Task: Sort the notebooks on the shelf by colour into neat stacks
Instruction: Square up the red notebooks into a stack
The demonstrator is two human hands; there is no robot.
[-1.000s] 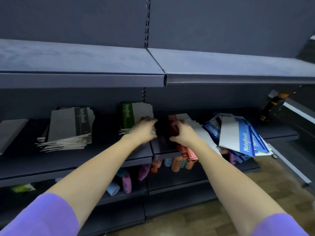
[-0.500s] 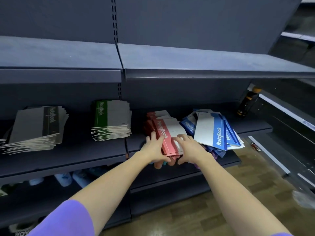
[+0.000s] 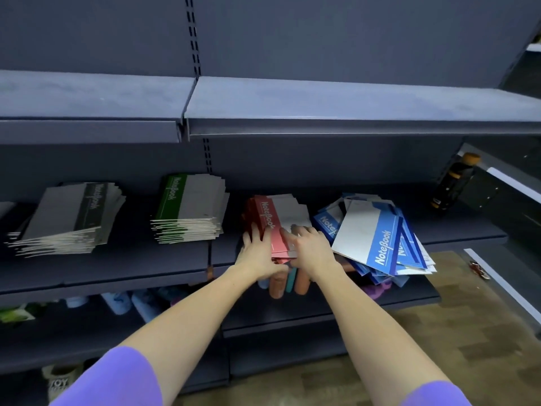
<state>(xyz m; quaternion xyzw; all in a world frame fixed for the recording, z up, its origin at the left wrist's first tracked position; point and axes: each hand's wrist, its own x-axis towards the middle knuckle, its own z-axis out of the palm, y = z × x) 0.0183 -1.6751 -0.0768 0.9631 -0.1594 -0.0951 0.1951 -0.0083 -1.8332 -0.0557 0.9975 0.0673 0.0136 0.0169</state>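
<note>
Two sets of fingers bracket the stack of red-banded paper notebooks [image 3: 273,227]: the left hand [image 3: 257,253] lies spread and straight against the stack's left side, the right hand [image 3: 311,250] presses extended fingers on its top and right edge, apparently squaring the covers; whether either thumb hooks underneath is hidden. That stack sits at the front edge of the dark grey metal shelf [image 3: 117,265]. Just beside it to the right, the blue-banded notebooks [image 3: 377,232] sprawl in a loose heap overhanging the shelf's front edge, probably next to tidy. Leftward, the green-banded notebook stack [image 3: 190,212] and black-banded notebook stack [image 3: 73,218] already stand sorted.
</note>
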